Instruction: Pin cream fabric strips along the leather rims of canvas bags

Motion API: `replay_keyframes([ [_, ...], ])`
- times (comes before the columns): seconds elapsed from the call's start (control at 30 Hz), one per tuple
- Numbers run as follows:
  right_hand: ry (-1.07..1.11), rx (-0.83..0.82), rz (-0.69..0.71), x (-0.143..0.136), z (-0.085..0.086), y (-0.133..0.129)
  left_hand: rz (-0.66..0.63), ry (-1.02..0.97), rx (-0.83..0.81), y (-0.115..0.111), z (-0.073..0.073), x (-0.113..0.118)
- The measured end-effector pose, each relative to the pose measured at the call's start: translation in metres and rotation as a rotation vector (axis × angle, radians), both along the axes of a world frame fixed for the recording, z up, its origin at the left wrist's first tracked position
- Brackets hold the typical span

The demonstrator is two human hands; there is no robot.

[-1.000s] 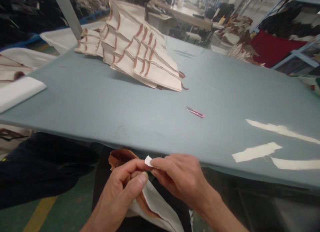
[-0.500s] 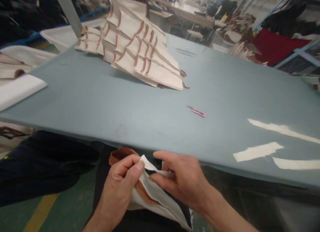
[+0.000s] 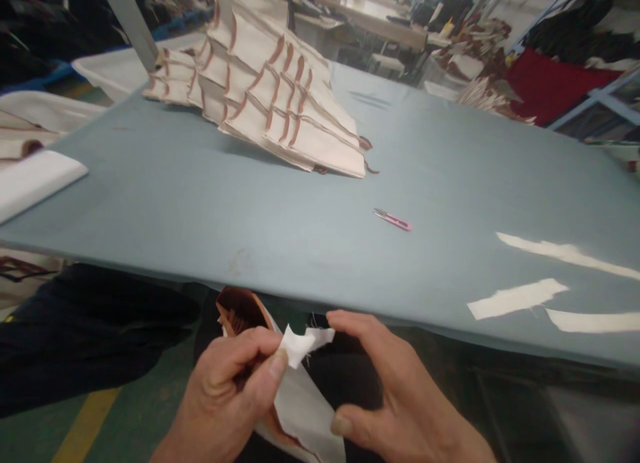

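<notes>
My left hand (image 3: 235, 383) pinches a small white fabric scrap (image 3: 298, 346) between thumb and fingertips. Beneath it, a cream fabric piece with brown trim (image 3: 305, 403) lies over my lap, its brown end (image 3: 243, 306) gaping at the table's edge. To the right, my right hand (image 3: 390, 383) has thumb and fingers spread wide, with nothing gripped between them. Its index fingertip is beside the scrap's right end; whether they touch is unclear.
On the blue-grey table (image 3: 190, 196) are a stack of cream pieces with brown trim (image 3: 280, 90), pink thread snips (image 3: 393, 220), several cream strips (image 3: 517, 298) at right and a white roll (image 3: 40, 180) at left. A person's dark-clothed leg (image 3: 95, 330) is at lower left.
My right hand has opened and its thumb has moved down, away from the white scrap. The cream piece has shifted, and its brown end now gapes wider. My left hand still pinches the scrap.
</notes>
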State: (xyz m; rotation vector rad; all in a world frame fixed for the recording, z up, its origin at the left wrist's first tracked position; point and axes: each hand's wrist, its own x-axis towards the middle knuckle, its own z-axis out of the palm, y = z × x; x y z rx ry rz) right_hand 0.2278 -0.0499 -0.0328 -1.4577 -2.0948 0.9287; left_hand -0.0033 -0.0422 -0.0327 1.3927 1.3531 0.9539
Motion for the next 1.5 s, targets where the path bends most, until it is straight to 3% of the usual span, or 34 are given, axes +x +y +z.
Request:
replay_keyframes([
  [0.13, 0.381, -0.04, 0.055, -0.014, 0.001, 0.023, -0.058, 0.041, 0.017, -0.002, -0.002, -0.007],
  [0.3, 0.552, -0.253, 0.195, -0.05, -0.008, 0.044, -0.081, 0.04, 0.013, -0.005, 0.003, -0.013],
  [0.43, 0.594, -0.419, 0.091, -0.062, -0.011, 0.039, -0.018, 0.074, 0.095, -0.003, 0.007, -0.014],
  [0.53, 0.538, -0.42, -0.031, -0.065, -0.011, 0.032, 0.018, 0.116, 0.16, -0.001, 0.006, -0.013],
  [0.67, 0.423, -0.232, -0.153, -0.067, -0.008, 0.024, -0.013, 0.14, 0.159, -0.002, -0.004, -0.014],
  [0.8, 0.379, -0.034, -0.14, -0.065, 0.0, 0.016, -0.023, 0.105, 0.104, -0.011, -0.02, -0.02],
  [0.9, 0.368, 0.039, -0.154, -0.059, 0.004, 0.011, 0.067, 0.005, -0.038, -0.016, -0.026, -0.019],
  [1.0, 0.351, 0.024, -0.145, -0.055, 0.0, 0.004, 0.251, -0.104, -0.209, -0.015, -0.027, -0.014],
  [1.07, 0.359, 0.071, -0.073, -0.053, -0.007, -0.002, 0.375, -0.135, -0.252, -0.011, -0.028, -0.011],
  [1.2, 0.342, 0.212, 0.017, -0.057, -0.028, -0.018, 0.413, -0.227, -0.244, -0.005, -0.034, -0.008],
  [1.4, 0.391, 0.449, -0.06, -0.07, -0.072, -0.028, 0.355, -0.216, -0.245, -0.003, -0.04, 0.0],
  [1.5, 0.405, 0.517, -0.075, -0.073, -0.085, -0.025, 0.227, -0.184, -0.265, -0.007, -0.042, -0.007],
])
